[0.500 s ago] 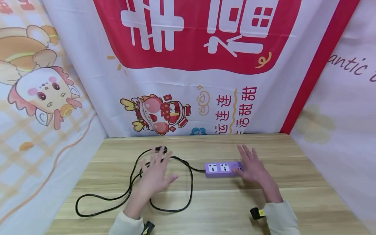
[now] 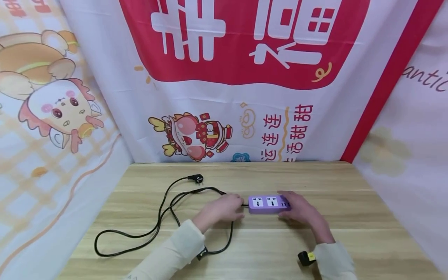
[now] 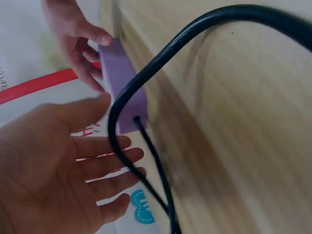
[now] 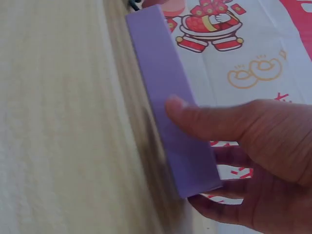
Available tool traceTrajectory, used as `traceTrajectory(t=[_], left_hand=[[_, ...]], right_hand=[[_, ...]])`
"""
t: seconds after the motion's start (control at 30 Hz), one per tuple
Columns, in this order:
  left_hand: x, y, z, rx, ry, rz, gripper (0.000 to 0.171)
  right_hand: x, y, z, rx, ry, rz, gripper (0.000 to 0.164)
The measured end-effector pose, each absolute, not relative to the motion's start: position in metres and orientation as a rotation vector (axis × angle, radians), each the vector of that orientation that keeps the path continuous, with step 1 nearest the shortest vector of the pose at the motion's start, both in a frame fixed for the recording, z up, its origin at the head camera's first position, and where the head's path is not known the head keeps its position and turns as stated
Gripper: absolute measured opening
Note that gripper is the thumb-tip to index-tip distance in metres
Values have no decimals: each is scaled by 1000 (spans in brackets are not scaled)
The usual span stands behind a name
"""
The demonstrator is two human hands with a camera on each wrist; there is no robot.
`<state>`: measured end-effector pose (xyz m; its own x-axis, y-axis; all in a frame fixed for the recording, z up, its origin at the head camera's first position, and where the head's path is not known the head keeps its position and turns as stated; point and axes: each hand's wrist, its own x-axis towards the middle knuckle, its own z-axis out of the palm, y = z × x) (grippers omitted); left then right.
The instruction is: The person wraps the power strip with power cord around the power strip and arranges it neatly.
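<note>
A purple power strip [image 2: 265, 210] with two white socket faces lies on the wooden table. My right hand [image 2: 300, 209] holds its right end, the thumb [image 4: 187, 114] against the near long side and fingers reaching round the far side. At the opposite end, where the black cord [image 3: 155, 63] enters, my left hand [image 2: 222, 208] hovers with its fingers apart and loosely extended. In the left wrist view the cord's loop passes in front of those fingers, and nothing is gripped there.
The cord sprawls in loose loops across the left half of the table [image 2: 266, 252], partly under the left forearm. Its black plug [image 2: 197, 178] lies toward the back edge. Printed cloth walls [image 2: 210, 93] rise behind and on both sides.
My left hand has moved right, from over the cord loops to the strip's cord end. The right hand has closed its thumb and fingers round the strip's right end.
</note>
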<state>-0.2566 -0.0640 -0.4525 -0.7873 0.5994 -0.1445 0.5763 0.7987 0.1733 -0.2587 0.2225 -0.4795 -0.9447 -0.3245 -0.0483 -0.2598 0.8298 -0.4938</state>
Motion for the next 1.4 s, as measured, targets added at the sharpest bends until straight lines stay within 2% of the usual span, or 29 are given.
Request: traceTrajectory(t=[0.07,0.13,0.37,0.5,0.63,0.83,0.97,1.13,1.4], left_hand=[[-259,-59,-460,903,2813,140,32],[-261,-57,-468,881,2837,97,27],[-266,-66,-469,782,2902,85,32],[-269,-75,-461,796,2974,141,24],[-272,-82,-445,835,3017,387,14],[-270,-97,-420,907,2796,998,18],[-264,-104,-412,913,2569,1327,17],[-255,-106,-404,931,2490,1430,16],[-244,-92,-406,1072,2266,1598,20]], right_hand=[[-260,222,-486,-492,2916,-725,69],[-261,222,-491,-484,2946,-702,62],[-262,222,-473,-499,2996,-816,56],[-258,222,-454,-499,3040,-926,55],[-252,222,-437,-521,3102,-1026,56],[-247,219,-421,-461,3094,-1239,60],[-245,217,-413,-393,3050,-1445,57],[-243,215,-401,-295,3040,-1668,51],[-244,195,-391,-120,2930,-1877,55]])
